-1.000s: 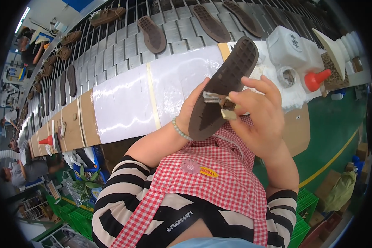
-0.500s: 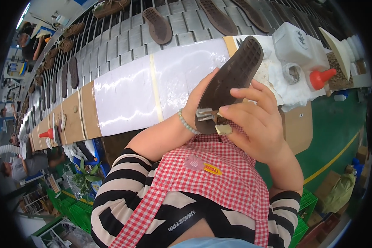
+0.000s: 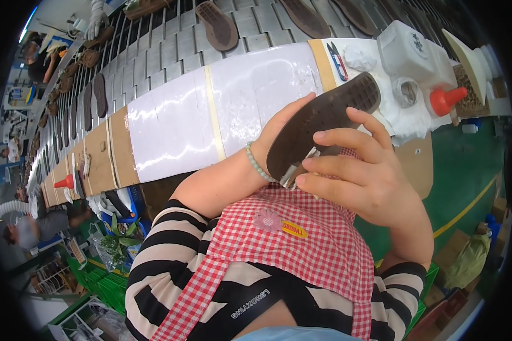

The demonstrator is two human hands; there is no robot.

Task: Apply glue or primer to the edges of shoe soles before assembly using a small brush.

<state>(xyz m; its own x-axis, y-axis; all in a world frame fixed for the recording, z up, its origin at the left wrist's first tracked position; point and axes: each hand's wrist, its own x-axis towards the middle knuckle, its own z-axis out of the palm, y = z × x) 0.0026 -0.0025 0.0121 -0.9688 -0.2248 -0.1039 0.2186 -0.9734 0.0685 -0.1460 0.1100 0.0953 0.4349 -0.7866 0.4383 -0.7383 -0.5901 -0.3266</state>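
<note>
My left hand (image 3: 274, 129) is closed around the left side of a dark brown shoe sole (image 3: 318, 122), its fingers mostly hidden behind it. The sole is tilted, with its gridded tread toward me and its far end up to the right. In my right hand (image 3: 361, 167) a small tool with a shiny metal band (image 3: 291, 175) is pinched between thumb and fingers. The metal part lies against the sole's near end; its tip and handle are largely hidden.
Several soles, one a brown sole (image 3: 217, 27), lie on the slatted metal conveyor (image 3: 170, 48). At right are blue-handled thread snips (image 3: 338, 61), a white jug (image 3: 407, 54), a glass jar (image 3: 407, 92) and a red-capped bottle (image 3: 446, 101). A gloved hand (image 3: 96, 21) reaches over the conveyor.
The sole has tipped over to the right and its far end is lower, uncovering the thread snips. My right hand and the metal-banded tool have turned toward the sole's near edge.
</note>
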